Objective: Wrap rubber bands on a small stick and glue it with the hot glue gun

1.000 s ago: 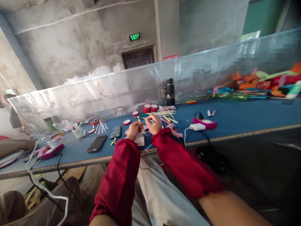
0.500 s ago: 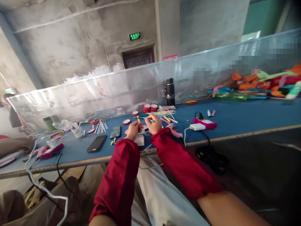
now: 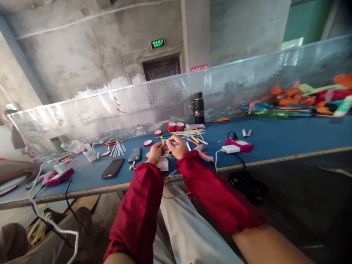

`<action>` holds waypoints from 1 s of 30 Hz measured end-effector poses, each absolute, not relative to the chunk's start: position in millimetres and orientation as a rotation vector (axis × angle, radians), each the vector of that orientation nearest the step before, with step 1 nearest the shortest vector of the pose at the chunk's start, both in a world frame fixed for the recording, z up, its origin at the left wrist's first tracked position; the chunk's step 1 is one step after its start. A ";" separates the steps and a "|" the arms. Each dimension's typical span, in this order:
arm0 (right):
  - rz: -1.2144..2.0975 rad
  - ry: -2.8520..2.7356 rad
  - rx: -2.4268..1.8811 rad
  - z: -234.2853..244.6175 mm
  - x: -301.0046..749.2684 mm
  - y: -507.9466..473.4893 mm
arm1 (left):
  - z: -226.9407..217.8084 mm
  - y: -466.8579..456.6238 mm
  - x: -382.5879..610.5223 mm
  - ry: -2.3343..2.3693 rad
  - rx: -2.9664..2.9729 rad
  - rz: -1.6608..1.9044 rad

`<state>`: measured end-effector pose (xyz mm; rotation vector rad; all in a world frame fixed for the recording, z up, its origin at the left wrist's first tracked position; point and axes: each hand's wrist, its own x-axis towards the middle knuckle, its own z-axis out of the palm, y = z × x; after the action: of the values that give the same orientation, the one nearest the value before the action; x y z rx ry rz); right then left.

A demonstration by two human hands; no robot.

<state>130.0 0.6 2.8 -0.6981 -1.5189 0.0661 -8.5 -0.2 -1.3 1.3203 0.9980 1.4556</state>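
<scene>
My left hand (image 3: 156, 152) is closed in a pinch on a small, light wooden-looking stick (image 3: 162, 139) with a yellowish tip, held upright above the table. Beside it, my right hand (image 3: 178, 147) is closed in a writing grip round a slim, pale marker pen (image 3: 173, 143), its tip end close to the stick. Whether the two touch is too small to tell. Under my hands lie a small pale block or pad (image 3: 164, 164) and a tangle of thin coloured bits. A pink glue gun (image 3: 205, 156) lies right of my right hand.
A dark phone (image 3: 112, 168), a badge (image 3: 135, 155) and red-rimmed tape rolls (image 3: 147, 143) lie on the blue table (image 3: 220, 150). A black flask (image 3: 198, 108) stands behind. A magenta power strip (image 3: 242, 146) with cables is at right. Another person's arm (image 3: 19, 171) rests at far left.
My right hand has shifted slightly left, bringing the marker pen nearer to the stick. My left hand stays almost where it was.
</scene>
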 end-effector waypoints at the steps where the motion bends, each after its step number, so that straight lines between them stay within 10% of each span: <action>1: 0.040 -1.494 -0.716 2.6 130.5 1.5 | -0.8 -1.0 -8.7 1.006 1.322 1.462; 30: 0.061 -1.540 -0.705 0.9 128.5 1.3 | -0.7 -2.5 -8.0 1.013 1.318 1.445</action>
<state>128.5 1.3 0.9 -0.7047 -1.5404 0.0606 -8.0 -2.5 -0.7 1.3177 1.0132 1.4452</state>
